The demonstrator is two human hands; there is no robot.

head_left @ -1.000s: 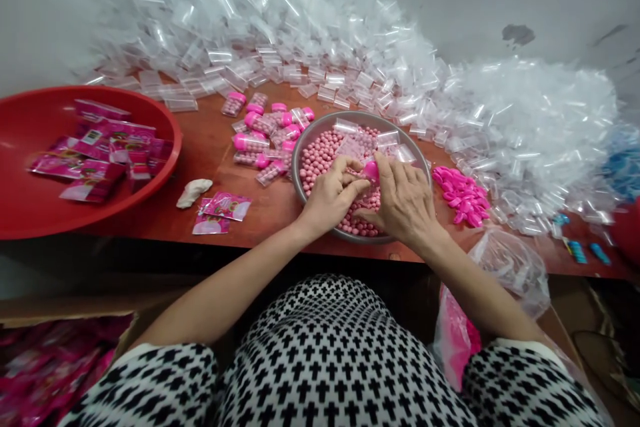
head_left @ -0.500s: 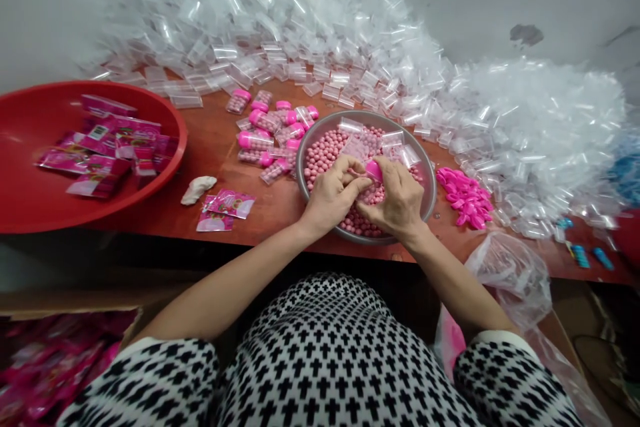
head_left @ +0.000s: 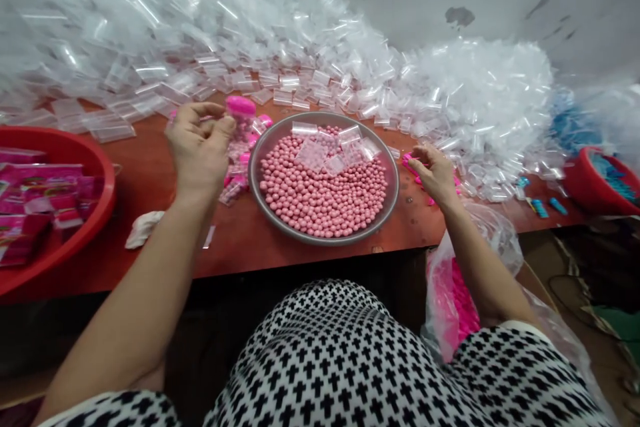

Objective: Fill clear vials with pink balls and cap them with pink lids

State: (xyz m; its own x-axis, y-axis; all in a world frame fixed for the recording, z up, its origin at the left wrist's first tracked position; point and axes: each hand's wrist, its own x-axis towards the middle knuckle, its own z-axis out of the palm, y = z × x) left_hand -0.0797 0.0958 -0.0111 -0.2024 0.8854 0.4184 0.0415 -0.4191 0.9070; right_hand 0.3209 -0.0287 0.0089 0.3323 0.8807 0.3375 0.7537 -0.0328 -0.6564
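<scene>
My left hand (head_left: 200, 150) is raised left of the bowl, its thumb and fingers closed at a small clear tube with a bright pink cap (head_left: 241, 105). Behind and below that tube lie several filled, pink-capped tubes (head_left: 233, 188), partly covered by the hand. On the right, my right hand (head_left: 434, 175) reaches over loose pink caps (head_left: 411, 165), thumb and fingers bent and apart; whether a fingertip touches a cap I cannot tell. Between the hands sits a grey bowl (head_left: 260, 203) of round pink beads (head_left: 320, 200), with several clear tubes (head_left: 313, 155) on top.
A great heap of clear tubes (head_left: 280, 40) lines the wall. At the left stands a red basin (head_left: 103, 203) of pink packets (head_left: 45, 200), near a white lump (head_left: 144, 228). A plastic bag (head_left: 493, 240) hangs at the right edge; a red tub (head_left: 585, 180) holds blue pieces.
My hands were together over the bowl at a pink cap; now they have parted, the left moving left with the capped tube, the right moving right to the loose caps. The view has shifted right.
</scene>
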